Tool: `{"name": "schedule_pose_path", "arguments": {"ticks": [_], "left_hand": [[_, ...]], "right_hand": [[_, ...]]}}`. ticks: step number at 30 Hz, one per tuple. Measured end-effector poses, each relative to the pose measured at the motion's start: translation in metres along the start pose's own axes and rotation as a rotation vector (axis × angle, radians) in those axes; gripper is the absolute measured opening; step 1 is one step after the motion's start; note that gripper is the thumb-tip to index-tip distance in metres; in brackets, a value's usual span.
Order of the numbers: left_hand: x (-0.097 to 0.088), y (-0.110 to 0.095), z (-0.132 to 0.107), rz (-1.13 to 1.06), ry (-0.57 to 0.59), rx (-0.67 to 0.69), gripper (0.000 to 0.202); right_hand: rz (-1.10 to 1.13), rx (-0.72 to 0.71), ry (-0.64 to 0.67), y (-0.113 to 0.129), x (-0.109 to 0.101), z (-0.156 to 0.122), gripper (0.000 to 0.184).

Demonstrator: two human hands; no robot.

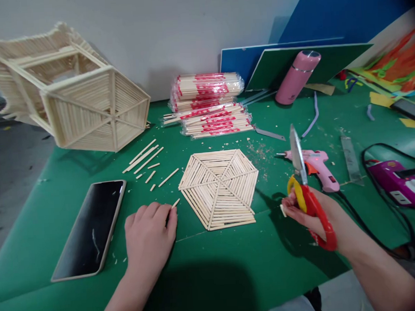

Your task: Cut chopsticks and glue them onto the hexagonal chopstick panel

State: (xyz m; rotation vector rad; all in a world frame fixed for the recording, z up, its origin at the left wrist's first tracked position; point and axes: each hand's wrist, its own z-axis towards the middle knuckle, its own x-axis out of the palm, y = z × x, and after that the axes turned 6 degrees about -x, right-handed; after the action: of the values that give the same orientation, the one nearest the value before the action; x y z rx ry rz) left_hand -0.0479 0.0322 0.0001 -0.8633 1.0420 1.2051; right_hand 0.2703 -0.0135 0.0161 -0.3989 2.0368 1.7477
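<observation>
A flat hexagonal panel of wooden sticks (226,191), ribbed from its centre to its corners, lies on the green table between my hands. Left of it, my left hand (151,232) rests on the tabletop, closed, with a short wooden stick (175,203) poking out between thumb and fingers. Over to the right, my right hand (311,215) is wrapped round the red and yellow handles of a pair of scissors (299,157), blades pointing up. A small pale stick piece (283,210) shows at the fingers of that hand. Loose cut sticks (148,157) lie beyond my left hand.
A phone (89,231) lies at left, below a large stick-built model (97,110). Wrapped stick bundles (211,99) are stacked at the back. A pink bottle (297,78), a pink glue gun (317,166) with its cord, and a purple device (400,180) stand or lie at right.
</observation>
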Motion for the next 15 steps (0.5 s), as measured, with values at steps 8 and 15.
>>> {"name": "schedule_pose_path", "arguments": {"ticks": [8, 15], "left_hand": [[-0.039, -0.075, 0.003, -0.804, 0.134, 0.067, 0.012], [-0.044, -0.125, 0.001, -1.494, 0.821, -0.415, 0.020]], "right_hand": [[0.779, 0.097, 0.301, 0.013, 0.024, 0.002, 0.029], [0.895, 0.096, 0.377, 0.024, 0.045, -0.003, 0.032]]}}
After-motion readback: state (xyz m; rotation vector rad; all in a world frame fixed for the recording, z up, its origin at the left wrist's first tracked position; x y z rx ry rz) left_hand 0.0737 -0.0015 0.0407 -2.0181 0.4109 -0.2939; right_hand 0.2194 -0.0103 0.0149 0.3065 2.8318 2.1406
